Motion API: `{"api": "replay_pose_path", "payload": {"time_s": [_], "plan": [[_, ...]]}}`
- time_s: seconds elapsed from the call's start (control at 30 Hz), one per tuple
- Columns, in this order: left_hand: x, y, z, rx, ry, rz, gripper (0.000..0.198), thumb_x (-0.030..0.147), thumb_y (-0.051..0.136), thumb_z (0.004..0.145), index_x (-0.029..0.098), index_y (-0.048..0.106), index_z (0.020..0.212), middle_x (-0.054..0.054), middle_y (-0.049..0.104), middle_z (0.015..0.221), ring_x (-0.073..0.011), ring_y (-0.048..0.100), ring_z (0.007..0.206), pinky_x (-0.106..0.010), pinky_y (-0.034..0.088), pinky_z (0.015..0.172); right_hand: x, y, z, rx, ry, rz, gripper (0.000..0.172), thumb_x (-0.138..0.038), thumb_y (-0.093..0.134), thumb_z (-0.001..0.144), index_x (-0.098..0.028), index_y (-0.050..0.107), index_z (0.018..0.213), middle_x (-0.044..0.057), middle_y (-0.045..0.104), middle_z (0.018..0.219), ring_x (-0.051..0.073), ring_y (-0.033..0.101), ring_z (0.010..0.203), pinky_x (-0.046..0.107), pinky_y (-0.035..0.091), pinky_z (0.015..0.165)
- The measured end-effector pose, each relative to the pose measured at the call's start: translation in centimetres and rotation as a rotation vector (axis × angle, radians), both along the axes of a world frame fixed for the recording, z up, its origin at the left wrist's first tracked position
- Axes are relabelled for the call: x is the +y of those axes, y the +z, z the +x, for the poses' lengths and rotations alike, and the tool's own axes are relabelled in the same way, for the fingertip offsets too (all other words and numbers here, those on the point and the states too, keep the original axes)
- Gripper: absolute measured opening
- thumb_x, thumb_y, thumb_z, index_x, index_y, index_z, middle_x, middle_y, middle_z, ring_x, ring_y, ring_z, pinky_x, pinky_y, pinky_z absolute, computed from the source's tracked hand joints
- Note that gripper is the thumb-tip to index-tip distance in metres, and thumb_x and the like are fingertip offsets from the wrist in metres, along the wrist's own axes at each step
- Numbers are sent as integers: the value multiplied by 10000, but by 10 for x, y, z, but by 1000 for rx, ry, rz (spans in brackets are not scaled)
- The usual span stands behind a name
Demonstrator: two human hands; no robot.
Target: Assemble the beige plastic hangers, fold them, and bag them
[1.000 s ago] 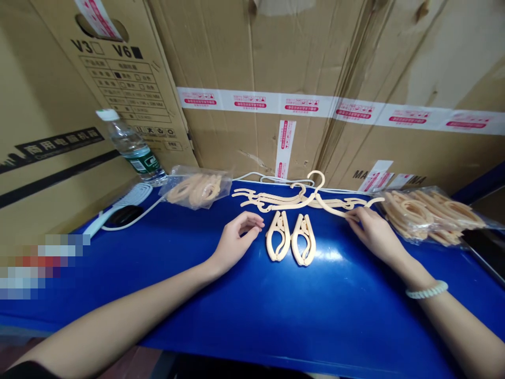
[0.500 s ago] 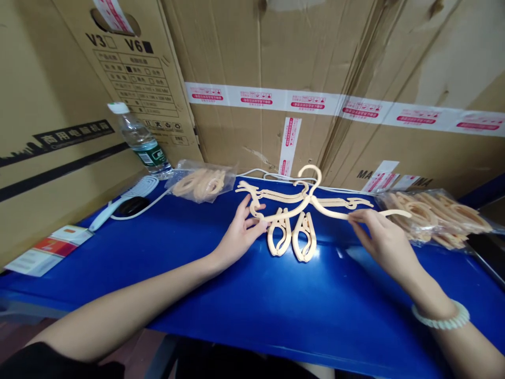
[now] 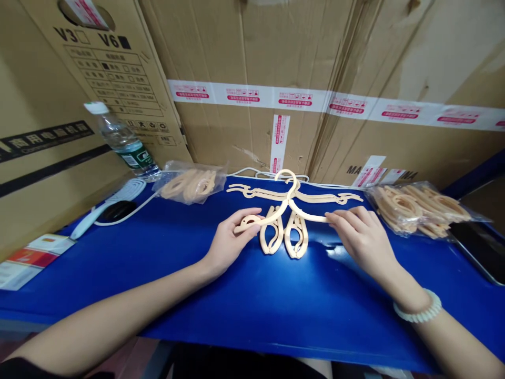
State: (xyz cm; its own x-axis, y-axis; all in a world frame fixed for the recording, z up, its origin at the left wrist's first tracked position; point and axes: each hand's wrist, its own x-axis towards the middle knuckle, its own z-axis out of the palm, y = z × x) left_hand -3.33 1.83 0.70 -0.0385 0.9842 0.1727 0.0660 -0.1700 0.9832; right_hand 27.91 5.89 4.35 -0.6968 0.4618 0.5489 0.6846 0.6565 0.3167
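A cream plastic folding clothes hanger [image 3: 306,213] is held by both arms, its hook upward. My left hand [image 3: 232,237] grips the left arm near its notched end. Closed around the right arm is my right hand [image 3: 359,234], which hides that arm's tip. Behind lies an unfolded hanger [image 3: 319,198] of the same kind, spread flat on the table. Two folded hangers, a left one [image 3: 272,242] and a right one [image 3: 296,247], rest just below the held hanger, nearer to me.
Bagged folded hangers lie in a left bag [image 3: 191,184] and a right pile [image 3: 414,208] on the blue table [image 3: 276,310]. At left are a water bottle [image 3: 128,147], a hairbrush [image 3: 106,205] and a card [image 3: 33,260]. A phone [image 3: 479,252] is at right; cardboard boxes [image 3: 244,52] stand behind.
The held hanger has come down and toward me. My left hand now has its left arm turned out straight, where before it was bent. The view has shifted a little to the right.
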Motion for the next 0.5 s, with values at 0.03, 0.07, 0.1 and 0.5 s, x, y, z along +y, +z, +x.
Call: {"api": "replay_pose_path", "payload": {"time_s": [0.03, 0.07, 0.1, 0.5], "plan": [[0, 0, 0, -29, 8, -11, 433, 365, 745, 844, 174, 663, 1224, -79, 758, 1098, -229, 712, 1024, -347, 558, 950, -1, -1, 0, 7, -49, 43, 149, -121, 546, 1006, -143, 624, 1130, 105, 739, 1053, 262, 633, 840, 361, 450, 657], [0, 0, 1, -62, 15, -22, 447, 364, 761, 831, 173, 663, 1223, -79, 760, 1092, -227, 713, 1015, -343, 561, 938, -3, -2, 0, 20, -91, 77, 127, -120, 569, 998, -144, 631, 1106, 94, 744, 1058, 232, 633, 776, 340, 431, 615], [0, 0, 2, -99, 18, -33, 462, 361, 777, 817, 171, 661, 1222, -80, 761, 1084, -223, 714, 1003, -339, 565, 924, -5, -2, 0, 34, -128, 102, 132, -105, 579, 990, -143, 634, 1104, 83, 748, 1074, 203, 630, 721, 323, 418, 581], [0, 4, 9, -500, 19, -235, 582, 259, 916, 643, 140, 661, 1152, -55, 767, 937, -147, 706, 871, -280, 568, 852, -10, -5, -9, 194, -101, 23, 248, -67, 523, 987, -149, 666, 1173, 183, 614, 1359, 248, 703, 968, 316, 552, 685]]}}
